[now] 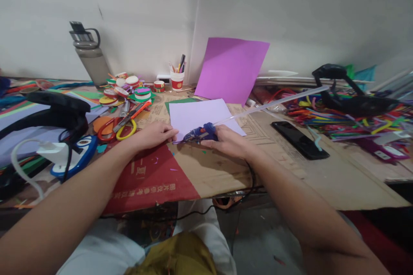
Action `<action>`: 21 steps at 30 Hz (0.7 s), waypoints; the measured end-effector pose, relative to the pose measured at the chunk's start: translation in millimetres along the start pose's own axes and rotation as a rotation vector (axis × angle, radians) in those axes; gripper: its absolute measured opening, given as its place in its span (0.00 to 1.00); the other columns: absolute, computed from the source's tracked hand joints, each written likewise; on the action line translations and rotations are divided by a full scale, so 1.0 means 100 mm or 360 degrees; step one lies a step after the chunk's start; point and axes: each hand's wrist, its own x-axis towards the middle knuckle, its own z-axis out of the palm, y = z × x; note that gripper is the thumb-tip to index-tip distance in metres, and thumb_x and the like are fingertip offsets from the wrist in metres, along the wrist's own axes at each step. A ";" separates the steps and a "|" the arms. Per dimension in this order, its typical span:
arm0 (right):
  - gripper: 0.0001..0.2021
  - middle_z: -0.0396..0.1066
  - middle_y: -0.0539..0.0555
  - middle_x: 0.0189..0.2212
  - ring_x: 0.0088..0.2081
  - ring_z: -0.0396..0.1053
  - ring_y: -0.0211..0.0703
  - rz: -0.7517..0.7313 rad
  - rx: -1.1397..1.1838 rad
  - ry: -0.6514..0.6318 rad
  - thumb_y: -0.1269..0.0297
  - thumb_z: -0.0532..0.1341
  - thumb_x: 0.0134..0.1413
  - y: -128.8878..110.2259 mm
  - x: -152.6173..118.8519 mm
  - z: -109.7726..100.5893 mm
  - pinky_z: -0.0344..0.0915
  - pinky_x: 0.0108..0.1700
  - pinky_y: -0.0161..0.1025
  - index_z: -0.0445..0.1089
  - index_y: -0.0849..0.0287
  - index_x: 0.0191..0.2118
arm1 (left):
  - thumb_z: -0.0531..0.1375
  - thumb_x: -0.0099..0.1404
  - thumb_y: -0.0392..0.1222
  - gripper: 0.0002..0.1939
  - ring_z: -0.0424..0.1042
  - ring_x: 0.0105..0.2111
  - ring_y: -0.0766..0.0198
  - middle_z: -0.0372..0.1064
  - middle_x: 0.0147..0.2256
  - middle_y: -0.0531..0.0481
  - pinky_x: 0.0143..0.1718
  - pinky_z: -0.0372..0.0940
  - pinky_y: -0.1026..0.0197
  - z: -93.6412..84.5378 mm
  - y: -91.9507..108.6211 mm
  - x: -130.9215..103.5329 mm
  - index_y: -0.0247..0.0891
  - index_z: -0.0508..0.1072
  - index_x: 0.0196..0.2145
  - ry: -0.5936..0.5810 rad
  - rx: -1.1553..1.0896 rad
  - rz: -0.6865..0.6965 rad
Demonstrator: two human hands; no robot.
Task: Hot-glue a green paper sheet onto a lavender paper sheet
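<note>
A blue hot glue gun (201, 133) lies tilted in my right hand (230, 141), its nozzle aimed left at the lower left corner of a lavender sheet of paper (200, 114). From the back of the gun a long clear glue stick (274, 104) sticks out up and to the right. At that same paper corner, my left hand (155, 135) has its fingers closed together on the edge. A narrow purple bit shows beside the nozzle; its shape is too small to tell. The paper rests flat on a cardboard sheet (222, 172).
Scissors (125, 129) and a pile of small paper-wrapped rolls (129, 90) lie left. A purple sheet (232, 71) leans on the wall beside a cup of pens (177, 79). A phone (300, 139) and pipe cleaners (309, 116) lie right; a power strip (75, 159) sits left.
</note>
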 end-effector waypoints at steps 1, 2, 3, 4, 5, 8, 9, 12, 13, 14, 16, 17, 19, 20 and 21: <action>0.12 0.75 0.54 0.39 0.39 0.70 0.45 0.0000 0.0010 0.0002 0.60 0.60 0.57 -0.02 0.01 0.01 0.62 0.42 0.39 0.73 0.59 0.44 | 0.47 0.68 0.56 0.25 0.68 0.28 0.64 0.72 0.28 0.51 0.31 0.58 0.65 0.00 0.00 0.00 0.37 0.77 0.32 -0.0006 -0.0001 -0.0004; 0.11 0.75 0.54 0.39 0.39 0.70 0.44 0.0000 0.0021 0.0004 0.60 0.60 0.57 -0.03 0.01 0.02 0.62 0.42 0.39 0.73 0.59 0.43 | 0.47 0.68 0.56 0.25 0.68 0.28 0.64 0.72 0.28 0.51 0.31 0.58 0.65 0.00 0.00 0.00 0.37 0.77 0.32 -0.0011 -0.0004 -0.0004; 0.11 0.75 0.54 0.39 0.38 0.70 0.44 -0.0001 0.0032 0.0003 0.60 0.60 0.57 -0.05 0.02 0.03 0.62 0.42 0.39 0.73 0.59 0.43 | 0.46 0.68 0.56 0.25 0.68 0.28 0.64 0.72 0.28 0.51 0.31 0.58 0.65 0.00 0.00 0.00 0.37 0.77 0.33 -0.0011 -0.0008 -0.0001; 0.12 0.75 0.54 0.38 0.38 0.70 0.44 0.0003 0.0040 -0.0006 0.60 0.60 0.57 -0.06 0.03 0.04 0.62 0.42 0.38 0.73 0.59 0.44 | 0.46 0.68 0.56 0.25 0.68 0.28 0.64 0.72 0.28 0.51 0.32 0.58 0.65 0.00 0.00 0.00 0.37 0.77 0.33 -0.0012 -0.0008 0.0008; 0.12 0.75 0.54 0.38 0.37 0.70 0.44 0.0012 0.0042 -0.0015 0.60 0.59 0.58 -0.07 0.04 0.05 0.62 0.41 0.38 0.73 0.59 0.44 | 0.46 0.68 0.56 0.25 0.68 0.28 0.64 0.72 0.28 0.51 0.32 0.58 0.65 0.00 0.00 0.00 0.38 0.77 0.32 -0.0009 -0.0005 0.0016; 0.13 0.75 0.55 0.37 0.37 0.69 0.44 0.0019 0.0029 -0.0029 0.60 0.59 0.58 -0.09 0.06 0.07 0.62 0.40 0.38 0.72 0.60 0.44 | 0.46 0.67 0.56 0.26 0.68 0.28 0.64 0.72 0.27 0.52 0.31 0.58 0.65 0.00 0.00 0.01 0.37 0.76 0.31 0.0007 0.0015 0.0027; 0.13 0.75 0.55 0.38 0.37 0.69 0.44 0.0015 0.0020 -0.0026 0.60 0.59 0.58 -0.10 0.06 0.08 0.62 0.40 0.38 0.72 0.61 0.44 | 0.46 0.67 0.57 0.26 0.68 0.28 0.64 0.72 0.27 0.52 0.31 0.58 0.65 0.00 -0.01 0.01 0.37 0.76 0.31 0.0007 0.0018 0.0026; 0.12 0.74 0.56 0.37 0.36 0.69 0.43 0.0011 -0.0007 -0.0019 0.60 0.59 0.59 -0.12 0.07 0.09 0.62 0.39 0.38 0.72 0.61 0.43 | 0.45 0.67 0.57 0.26 0.67 0.27 0.63 0.71 0.26 0.52 0.31 0.57 0.64 0.00 -0.01 0.01 0.37 0.75 0.29 0.0005 0.0017 0.0033; 0.12 0.75 0.56 0.37 0.36 0.69 0.43 0.0016 -0.0014 -0.0018 0.60 0.59 0.59 -0.13 0.07 0.09 0.62 0.39 0.38 0.72 0.61 0.43 | 0.46 0.67 0.57 0.26 0.67 0.27 0.63 0.71 0.26 0.52 0.31 0.57 0.64 0.00 -0.01 0.01 0.37 0.75 0.29 0.0003 0.0019 0.0033; 0.12 0.75 0.56 0.37 0.36 0.69 0.43 0.0018 -0.0019 -0.0020 0.60 0.59 0.59 -0.14 0.07 0.08 0.62 0.39 0.38 0.72 0.61 0.43 | 0.46 0.68 0.57 0.26 0.67 0.27 0.63 0.71 0.26 0.52 0.31 0.57 0.64 0.00 -0.01 0.02 0.37 0.75 0.29 0.0004 0.0021 0.0029; 0.12 0.75 0.57 0.38 0.37 0.70 0.44 0.0015 -0.0032 -0.0021 0.59 0.59 0.59 -0.15 0.06 0.07 0.62 0.40 0.38 0.72 0.61 0.44 | 0.46 0.68 0.56 0.26 0.67 0.27 0.64 0.72 0.26 0.52 0.30 0.57 0.64 0.00 -0.01 0.02 0.37 0.75 0.29 0.0010 0.0022 0.0016; 0.13 0.75 0.57 0.39 0.38 0.70 0.45 0.0014 -0.0039 -0.0026 0.59 0.59 0.59 -0.15 0.06 0.07 0.62 0.40 0.38 0.72 0.61 0.44 | 0.46 0.68 0.56 0.26 0.68 0.27 0.64 0.72 0.27 0.52 0.30 0.57 0.64 0.00 -0.01 0.01 0.37 0.75 0.30 0.0015 0.0020 0.0009; 0.13 0.75 0.58 0.39 0.39 0.70 0.46 0.0021 -0.0060 -0.0021 0.59 0.59 0.59 -0.14 0.05 0.05 0.62 0.41 0.39 0.72 0.61 0.43 | 0.46 0.68 0.56 0.26 0.68 0.28 0.64 0.72 0.28 0.51 0.31 0.57 0.65 0.00 0.00 0.01 0.37 0.76 0.31 0.0013 0.0009 0.0002; 0.13 0.75 0.58 0.39 0.39 0.70 0.46 0.0033 -0.0075 -0.0008 0.59 0.59 0.59 -0.13 0.04 0.04 0.62 0.41 0.39 0.72 0.61 0.43 | 0.46 0.68 0.56 0.26 0.68 0.28 0.64 0.73 0.28 0.51 0.31 0.58 0.65 0.00 0.00 0.01 0.37 0.77 0.32 0.0008 0.0000 0.0000; 0.12 0.75 0.58 0.39 0.39 0.70 0.47 0.0045 -0.0090 0.0007 0.58 0.59 0.58 -0.11 0.03 0.04 0.62 0.41 0.39 0.72 0.61 0.42 | 0.47 0.68 0.56 0.26 0.68 0.28 0.64 0.73 0.28 0.51 0.31 0.58 0.65 0.00 0.01 0.01 0.37 0.77 0.32 0.0003 -0.0008 -0.0004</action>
